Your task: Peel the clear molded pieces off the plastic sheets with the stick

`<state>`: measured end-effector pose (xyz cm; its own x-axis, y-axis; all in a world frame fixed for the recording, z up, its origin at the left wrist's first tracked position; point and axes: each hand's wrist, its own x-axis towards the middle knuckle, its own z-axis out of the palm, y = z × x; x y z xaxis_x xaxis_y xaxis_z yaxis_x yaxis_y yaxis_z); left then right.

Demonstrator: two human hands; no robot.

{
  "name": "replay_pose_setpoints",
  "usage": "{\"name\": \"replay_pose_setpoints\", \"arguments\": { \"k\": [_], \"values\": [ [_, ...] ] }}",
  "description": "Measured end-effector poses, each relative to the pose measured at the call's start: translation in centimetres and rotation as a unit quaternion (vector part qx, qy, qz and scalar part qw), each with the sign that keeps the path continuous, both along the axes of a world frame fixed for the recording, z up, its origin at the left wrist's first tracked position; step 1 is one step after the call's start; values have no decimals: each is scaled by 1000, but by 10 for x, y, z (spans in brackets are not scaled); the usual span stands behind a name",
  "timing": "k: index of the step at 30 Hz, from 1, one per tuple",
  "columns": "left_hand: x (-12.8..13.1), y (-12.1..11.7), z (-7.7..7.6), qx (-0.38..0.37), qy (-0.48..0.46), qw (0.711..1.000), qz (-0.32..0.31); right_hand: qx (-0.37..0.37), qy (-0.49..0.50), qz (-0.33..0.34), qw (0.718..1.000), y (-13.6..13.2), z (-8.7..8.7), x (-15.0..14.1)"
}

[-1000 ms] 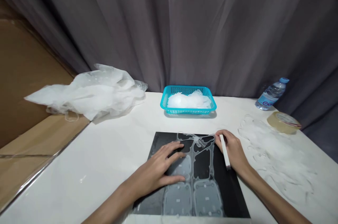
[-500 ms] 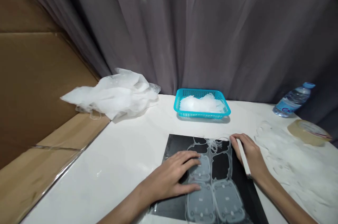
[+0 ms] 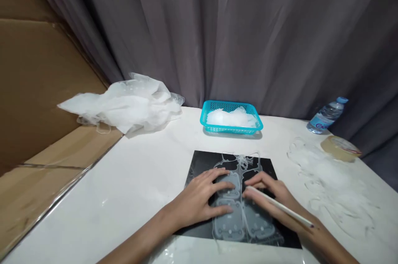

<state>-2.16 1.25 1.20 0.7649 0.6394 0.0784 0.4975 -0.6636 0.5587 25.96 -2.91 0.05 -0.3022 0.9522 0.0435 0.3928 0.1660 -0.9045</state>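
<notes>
A translucent plastic sheet (image 3: 229,226) with rounded square panels lies on a black board (image 3: 199,166). My left hand (image 3: 202,197) rests on the sheet's left side, fingers spread and pressing it flat. Over the right side, my right hand (image 3: 276,197) holds a slim white pen-like stick (image 3: 289,210), its rear end slanting back toward my wrist. The fingertips are close to the sheet's middle strip; whether the stick's tip touches it is hidden. Thin loops of clear plastic (image 3: 244,162) gather at the sheet's far edge.
A turquoise basket (image 3: 231,129) holding white translucent pieces stands at the back. Crumpled white plastic sheeting (image 3: 130,104) lies left, beside a cardboard box (image 3: 40,85). To the right are a water bottle (image 3: 323,119), a tape roll (image 3: 340,148) and clear plastic scraps (image 3: 336,185).
My right hand has moved left and nearer from the sheet's far right edge to its middle, turning the white stick. The left hand stays spread on the sheet. The view has shifted slightly.
</notes>
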Motion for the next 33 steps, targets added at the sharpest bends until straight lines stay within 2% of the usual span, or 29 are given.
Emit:
{"name": "replay_pose_setpoints", "arguments": {
  "k": [2, 5, 9, 17, 23, 33],
  "values": [
    [-2, 2, -2, -17, -5, 1000, -1, 18, -42, 81, 996, -5, 6, -11],
    [-4, 4, -4, -37, 1, 999, -4, 92, -78, 121, 985, -2, 7, -19],
    [-3, 4, -2, -34, 3, 999, -4, 149, -75, 136, 977, 4, 1, -23],
    [-3, 4, -6, -11, -7, 1000, -7, 148, -54, 127, 979, 3, -5, -28],
    [-5, 1, -5, -4, 20, 1000, -12, 172, -58, 130, 975, 2, -7, -28],
    [-4, 5, -3, -30, 14, 999, -4, 267, -119, 141, 946, 5, -16, -31]
  ]
}}
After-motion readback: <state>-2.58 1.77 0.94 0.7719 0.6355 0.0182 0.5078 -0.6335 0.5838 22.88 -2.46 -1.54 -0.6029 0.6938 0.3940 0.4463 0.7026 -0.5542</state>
